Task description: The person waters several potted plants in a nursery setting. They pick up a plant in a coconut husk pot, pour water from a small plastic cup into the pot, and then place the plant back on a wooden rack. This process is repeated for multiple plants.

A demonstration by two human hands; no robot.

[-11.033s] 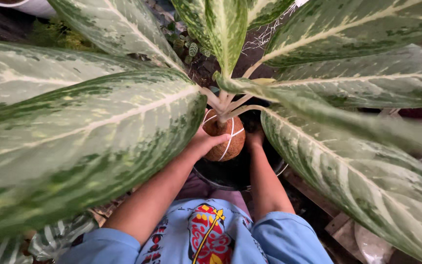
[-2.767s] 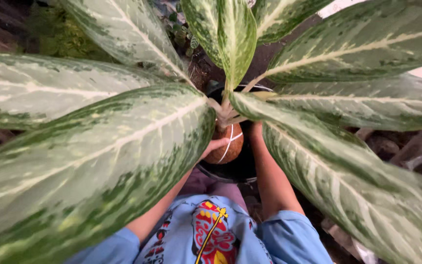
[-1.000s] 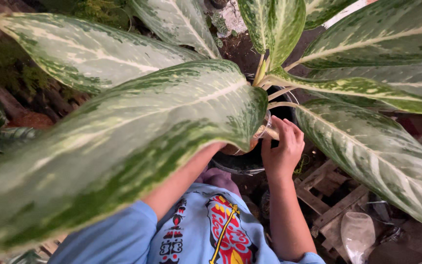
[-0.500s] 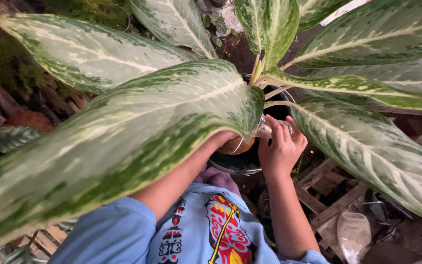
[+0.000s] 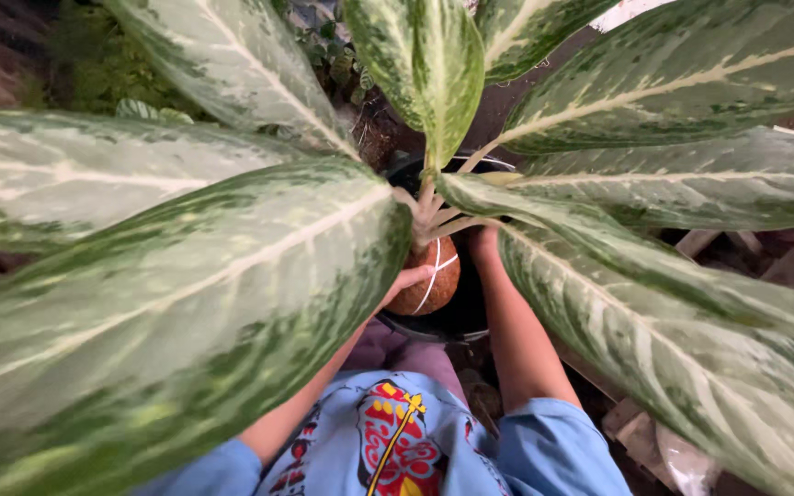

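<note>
A big plant with long green-and-cream leaves [image 5: 186, 276] fills the head view. Its pale stems rise from a brown root ball [image 5: 429, 280] wound with white string, held above a black pot [image 5: 452, 321]. My left hand [image 5: 406, 278] comes out from under the large near leaf and its fingers grip the left side of the ball. My right hand [image 5: 484, 243] reaches up to the ball's right side, and a leaf hides most of it.
Broad leaves spread on every side and hide most of the ground. Wooden slats [image 5: 636, 432] lie at the lower right. Dark soil and small green plants [image 5: 342, 64] show at the top. My blue sleeves and printed shirt [image 5: 397, 441] are at the bottom.
The camera view has shifted, so the plant sits more centred. My right hand, earlier open on top of the ball's right side, is now tucked under a leaf. My left hand still holds the ball.
</note>
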